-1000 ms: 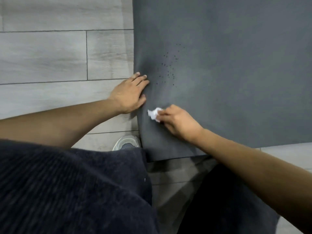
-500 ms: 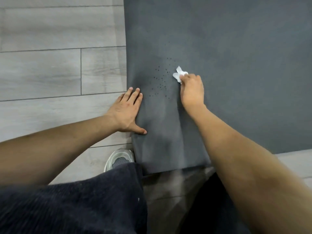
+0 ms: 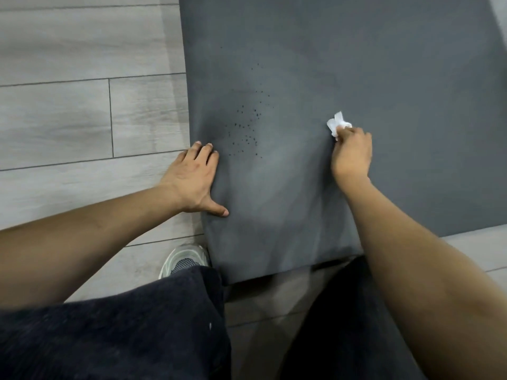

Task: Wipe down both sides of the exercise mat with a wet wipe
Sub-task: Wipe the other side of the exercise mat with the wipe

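Observation:
A dark grey exercise mat [image 3: 370,64] lies flat on the floor and fills the upper right of the view. A patch of small dark dots marks it near its left edge. My left hand [image 3: 193,178] presses flat on that left edge, fingers straight and thumb spread onto the mat. My right hand [image 3: 351,152] grips a crumpled white wet wipe [image 3: 338,124] and holds it against the mat, to the right of the dots. The wipe sticks out past my fingertips.
Pale grey wood-look floor planks [image 3: 82,119] run along the left of the mat. My light-coloured shoe [image 3: 185,260] pokes out by the mat's near left corner. My dark trousers [image 3: 123,333] fill the bottom of the view.
My right hand carried the wipe from the near left part of the mat up past the dots, then further right. My left hand stayed on the mat's left edge.

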The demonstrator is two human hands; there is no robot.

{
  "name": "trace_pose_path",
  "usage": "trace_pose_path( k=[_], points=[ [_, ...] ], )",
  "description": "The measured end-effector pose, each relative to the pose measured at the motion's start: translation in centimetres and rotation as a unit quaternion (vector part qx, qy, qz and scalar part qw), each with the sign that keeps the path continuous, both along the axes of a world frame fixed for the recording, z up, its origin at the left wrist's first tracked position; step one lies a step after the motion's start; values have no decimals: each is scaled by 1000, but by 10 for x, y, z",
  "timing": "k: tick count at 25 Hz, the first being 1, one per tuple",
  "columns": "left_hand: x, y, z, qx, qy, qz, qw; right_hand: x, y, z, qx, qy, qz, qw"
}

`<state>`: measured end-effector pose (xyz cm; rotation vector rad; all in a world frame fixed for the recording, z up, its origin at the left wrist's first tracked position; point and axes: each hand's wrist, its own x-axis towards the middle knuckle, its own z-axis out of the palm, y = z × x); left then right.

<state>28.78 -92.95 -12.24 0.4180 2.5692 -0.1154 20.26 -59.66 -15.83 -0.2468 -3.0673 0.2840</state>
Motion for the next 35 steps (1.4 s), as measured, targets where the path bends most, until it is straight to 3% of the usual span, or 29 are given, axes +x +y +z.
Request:
trace_pose_path(
  k=[2,4,6,8,9,12,15,17,20,22,23,26,29,32,35],
  points=[
    [-4,9,4,-37,3,-16,999,8,-28,1,-9,20,-12,1000],
    [-8,18,8,-63,-8,-19,998,37,-90,1,-49,15,109,993],
    [-10,24,10,-77,-20,-16,997,77,-136,-3,-26,14,288,957],
    [-12,25,11,-84,-20,-15,996,76,-125,1,4,20,361,932],
    [-12,24,12,-86,-21,-15,996,63,-101,-3,11,38,337,941],
    [-10,25,14,-94,-26,-13,995,32,-18,4,24,25,106,994],
    [-10,34,16,-113,-24,-11,993,38,-20,9,-64,0,2,998],
    [-11,39,17,-124,-22,-13,992,70,-70,8,-90,-6,80,993],
    [-9,41,18,-136,-12,-17,990,129,-128,1,-63,-15,327,943],
    [-7,40,18,-135,-10,-11,991,119,-108,4,-36,4,377,926],
    [-6,40,18,-130,-11,-8,991,107,-87,5,-27,22,332,943],
    [-5,40,20,-124,-14,-3,992,78,-9,14,-9,18,63,998],
    [-5,48,21,-139,-6,-6,990,85,-1,10,-69,25,-14,997],
    [-3,56,19,-131,53,-115,983,131,-78,-1,-83,24,166,982],
    [-7,52,16,-101,24,-156,982,160,-99,8,-25,-22,352,936]
  ],
)
